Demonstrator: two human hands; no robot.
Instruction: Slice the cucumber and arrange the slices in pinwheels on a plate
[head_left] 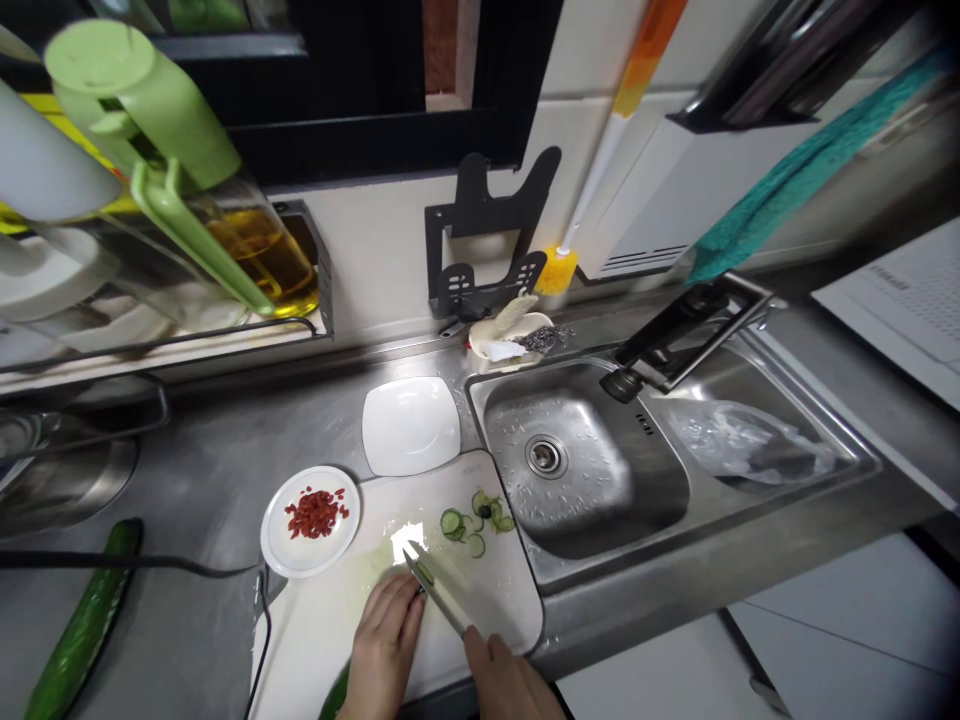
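Cucumber is lying beneath my left hand in the head view, its dark skin showing below my wrist and what looks like its cut end beyond my fingertips, over the white cutting board. My left fingers are curling close together over it, pinning it down. My right hand is closing around the handle of a knife, whose blade is slanting across the cut end, close to my left fingertips; how deep the edge is sitting, I cannot tell. Thin slices are lying loosely beyond the blade, toward the sink.

I am judging the cucumber light and firm, yet slippery, as the board is glistening with wet; a round body like this could be rolling unless held from above, just behind the cut, with fingertips tucked back. The slices I am taking to be limp, tearing easily and clinging to steel, so lifting them flat or scooping them would suit.

As for writing, faint marks are showing on the pale panel at the far right, too small for me to be reading. On the green-capped oil bottle I am finding no legible label.
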